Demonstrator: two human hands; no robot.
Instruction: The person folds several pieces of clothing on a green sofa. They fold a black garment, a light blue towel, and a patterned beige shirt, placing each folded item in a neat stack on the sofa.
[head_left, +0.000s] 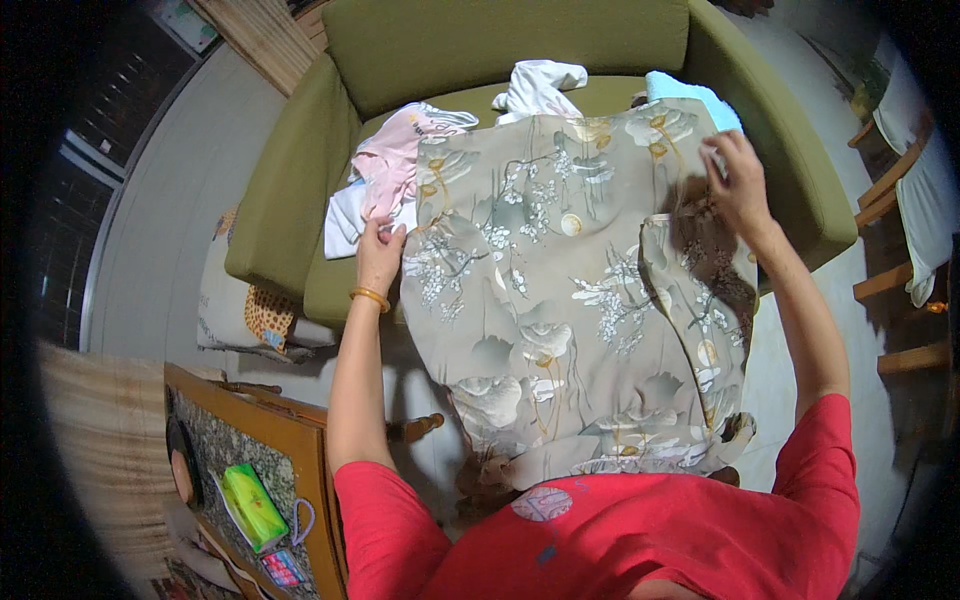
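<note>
A grey-beige garment (540, 285) with a lotus and blossom print lies spread out before me. Its top end rests over the sofa seat and its lower end reaches my red shirt. At its left edge is my left hand (379, 251), with fingers bent; whether they pinch the cloth is not clear. Above the upper right part hovers my right hand (736, 184), fingers curled and thumb apart, casting a dark shadow on the print. A pink garment (394, 154) and a folded white cloth (346, 225) lie beyond my left hand. Past my right hand is a light-blue cloth (694, 94).
The green sofa (510, 37) has arms on both sides, and a white garment (544, 86) lies on its seat. At lower left stands a wood-framed table (300, 457) with a green tissue pack (253, 506). Chairs with white covers (922, 217) stand at right.
</note>
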